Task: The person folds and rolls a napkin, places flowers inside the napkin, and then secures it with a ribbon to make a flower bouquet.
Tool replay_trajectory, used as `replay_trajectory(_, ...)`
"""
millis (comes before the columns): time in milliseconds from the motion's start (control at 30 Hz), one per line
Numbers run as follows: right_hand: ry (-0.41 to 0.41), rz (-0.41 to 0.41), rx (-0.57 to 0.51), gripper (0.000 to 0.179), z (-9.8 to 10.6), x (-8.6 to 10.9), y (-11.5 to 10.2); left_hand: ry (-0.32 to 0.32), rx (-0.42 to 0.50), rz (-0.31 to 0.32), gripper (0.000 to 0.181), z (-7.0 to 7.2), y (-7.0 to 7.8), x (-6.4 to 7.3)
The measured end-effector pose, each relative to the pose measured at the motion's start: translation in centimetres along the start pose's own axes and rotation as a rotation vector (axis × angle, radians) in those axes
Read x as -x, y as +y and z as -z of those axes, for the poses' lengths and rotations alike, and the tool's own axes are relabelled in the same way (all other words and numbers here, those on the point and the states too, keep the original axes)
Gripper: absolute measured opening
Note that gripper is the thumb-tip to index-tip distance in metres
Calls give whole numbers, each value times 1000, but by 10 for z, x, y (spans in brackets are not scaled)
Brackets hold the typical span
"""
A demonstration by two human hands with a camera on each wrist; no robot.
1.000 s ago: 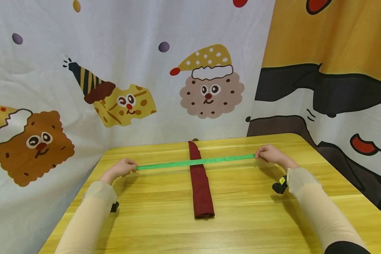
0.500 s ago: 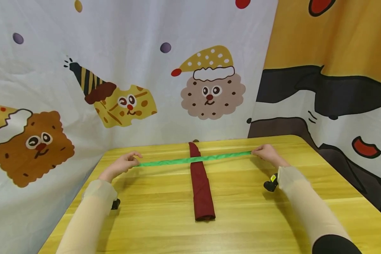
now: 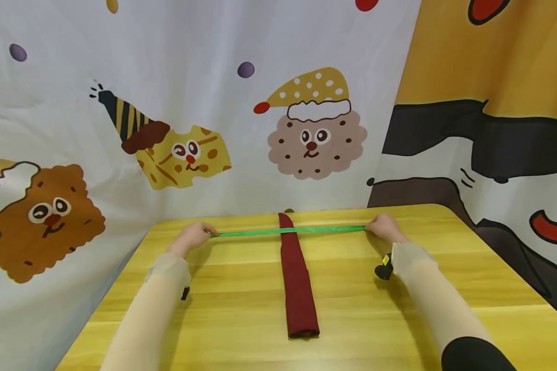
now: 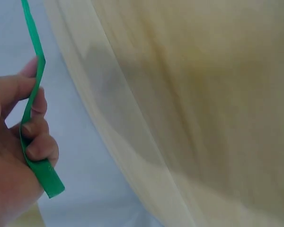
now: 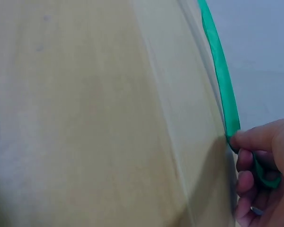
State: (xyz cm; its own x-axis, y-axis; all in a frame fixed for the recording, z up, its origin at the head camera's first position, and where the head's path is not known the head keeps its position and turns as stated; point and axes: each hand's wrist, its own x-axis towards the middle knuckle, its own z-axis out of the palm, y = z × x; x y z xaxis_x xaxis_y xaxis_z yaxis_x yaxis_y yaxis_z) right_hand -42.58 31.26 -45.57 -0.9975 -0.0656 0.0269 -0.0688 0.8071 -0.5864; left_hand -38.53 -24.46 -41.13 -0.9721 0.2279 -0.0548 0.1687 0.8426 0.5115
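Observation:
A green ribbon (image 3: 250, 233) stretches sideways between both hands, passing across the upper part of a long, narrow dark-red folded cloth (image 3: 299, 288) on the table. Its left end is gripped in the left hand (image 3: 196, 237); in the left wrist view, the ribbon (image 4: 47, 179) runs through the curled fingers, its tail sticking out below. At the other end, the right hand (image 3: 384, 228) pinches it between thumb and forefinger. A loose tail curls inside the right palm in the right wrist view. Whether the ribbon touches the cloth, I cannot tell.
The wood-grain table (image 3: 241, 319) reaches back to a white curtain (image 3: 204, 41) printed with cartoon food. Dark wrist-worn devices, one the right wrist camera (image 3: 383, 269), hang under the sleeves close above the tabletop.
Both hands have come closer together, the left moving right and the right moving left, so the visible span of ribbon is shorter. The left fingers, lifted half a second ago, are lowered again.

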Motion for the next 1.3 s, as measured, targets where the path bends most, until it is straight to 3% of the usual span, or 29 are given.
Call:
replay_trajectory(200,9,-57,132,25,-1,-7,-6,-7,-49,74,36,-9,6,-21)
replay_trajectory(367,39,-92,178,36,-4,-16,-10,5,-79,105,45,-12,10,-28)
replay_trajectory(633,62,-130,281,26,-8,-24,-20,-30,-108,157,48,-15,15,-40)
replay_trajectory(767,104,-119,274,35,-16,-25,-20,-37,-144,139,41,-18,12,-47)
replay_trajectory(1000,228,-100,151,52,-25,-31,-16,-11,-174,76,30,-22,5,-58)
replay_trajectory(1300,228,-178,166,51,-21,-40,-12,-49,-188,61,27,-18,14,-63)
